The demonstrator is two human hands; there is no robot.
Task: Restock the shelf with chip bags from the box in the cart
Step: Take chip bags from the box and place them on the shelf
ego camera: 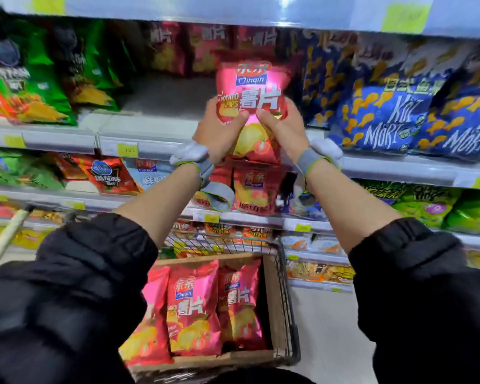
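Observation:
A red chip bag is held up in front of the upper shelf, at a gap with bare shelf floor. My left hand grips its lower left side and my right hand its lower right side. More red bags of the same kind stand at the back of that shelf. Below, a cardboard box in the wire cart holds three red chip bags standing upright.
Green bags fill the shelf to the left of the gap and blue fish-print bags to the right. Lower shelves hold more snack bags. A pale pole leans at the left. Bare floor lies right of the cart.

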